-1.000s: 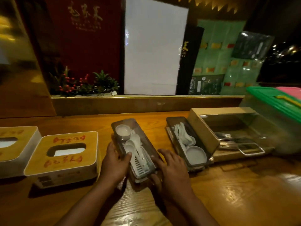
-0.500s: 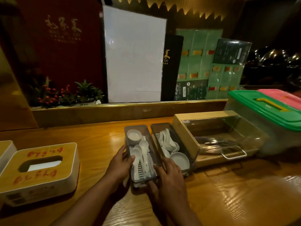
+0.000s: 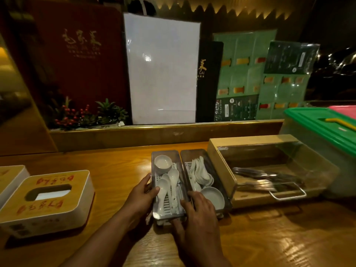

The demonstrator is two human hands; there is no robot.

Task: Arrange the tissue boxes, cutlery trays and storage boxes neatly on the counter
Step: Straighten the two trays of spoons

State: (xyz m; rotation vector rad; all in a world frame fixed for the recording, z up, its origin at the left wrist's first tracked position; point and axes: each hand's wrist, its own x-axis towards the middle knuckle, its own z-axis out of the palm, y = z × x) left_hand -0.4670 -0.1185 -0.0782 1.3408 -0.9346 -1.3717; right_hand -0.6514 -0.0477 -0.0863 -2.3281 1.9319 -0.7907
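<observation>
A clear cutlery tray (image 3: 167,155) with white spoons and a small cup stands mid-counter, touching a second spoon tray (image 3: 194,154) on its right. My left hand (image 3: 141,196) grips the first tray's left side, thumb over the rim. My right hand (image 3: 196,212) holds its near right corner. A wooden cutlery box (image 3: 221,160) with a clear lid and metal utensils sits right of the trays. Beside it is a storage box with a green lid (image 3: 316,124). A wooden-topped tissue box (image 3: 46,199) stands at left, with another tissue box (image 3: 9,176) at the frame edge.
A raised wooden ledge (image 3: 154,133) runs behind the counter, carrying menus, a white board (image 3: 161,68) and a small plant with red berries (image 3: 84,116). A pink-lidded box (image 3: 344,110) peeks in at far right. Bare counter lies between the tissue box and the trays.
Both hands have slid the left spoon tray to the right until it sits against the second tray and straightened it. The view has shifted right.
</observation>
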